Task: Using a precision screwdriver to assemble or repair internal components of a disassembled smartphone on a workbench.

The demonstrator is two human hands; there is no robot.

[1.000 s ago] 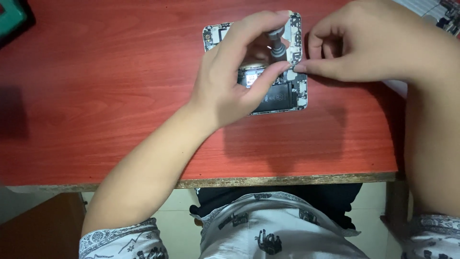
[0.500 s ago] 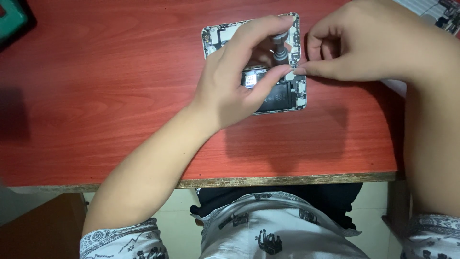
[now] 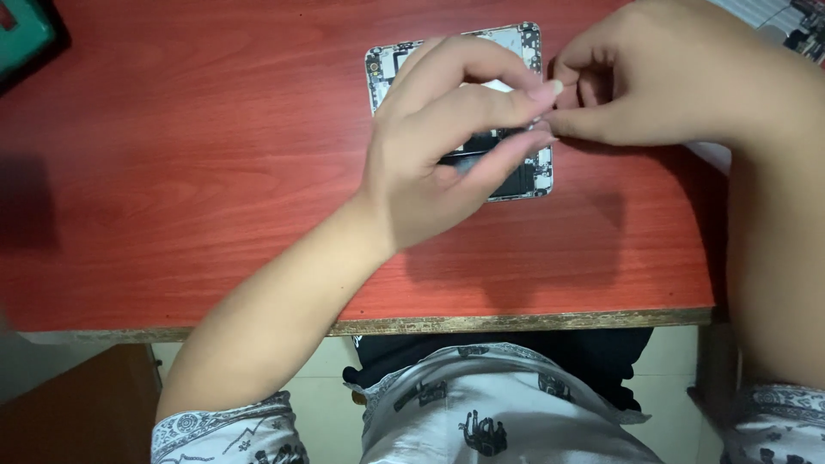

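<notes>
Hands meet over an opened phone lying back-up on the red wooden table, up at about one o'clock from the middle of the view. The left hand comes in from seven o'clock and arches over the phone, covering most of its middle; its fingers are curled and drawn together, tips pointing toward three o'clock, with the lowest finger lying down across the dark battery area. What sits under those fingertips is hidden, so I cannot tell whether they pinch anything. The right hand arrives from three o'clock, loosely fisted, thumb and forefinger pressed together right at the phone's right edge, touching the left hand's fingertips. Whether something small is caught in that pinch, I cannot tell. Exposed circuit parts show at the phone's top left corner, at eleven o'clock of the left hand, and along its lower right edge. Far off at ten o'clock, a green object with a dark border sits on the table's corner, well apart from the work. At one o'clock, beyond the right hand, a white sheet peeks in at the frame edge. Patterned sleeves and a printed shirt show at six o'clock, below the table edge.
</notes>
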